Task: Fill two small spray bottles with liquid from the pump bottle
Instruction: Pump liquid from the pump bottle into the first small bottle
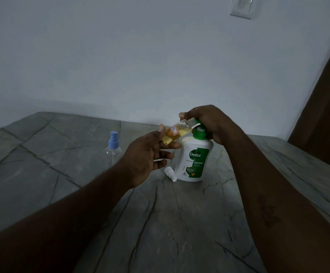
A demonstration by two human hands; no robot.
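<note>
Spray bottle (180, 133) tilted, mouth at pump (199, 133)

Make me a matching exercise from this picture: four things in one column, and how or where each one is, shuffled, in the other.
1. small clear bottle with yellow liquid
2. clear spray bottle with blue cap
3. loose white spray cap
4. white pump bottle with green pump

A. lying on the grey table
B. standing capped, untouched
C. tilted in the left hand
D. top under the right hand

Pairs: 1-C, 2-B, 3-A, 4-D.
</note>
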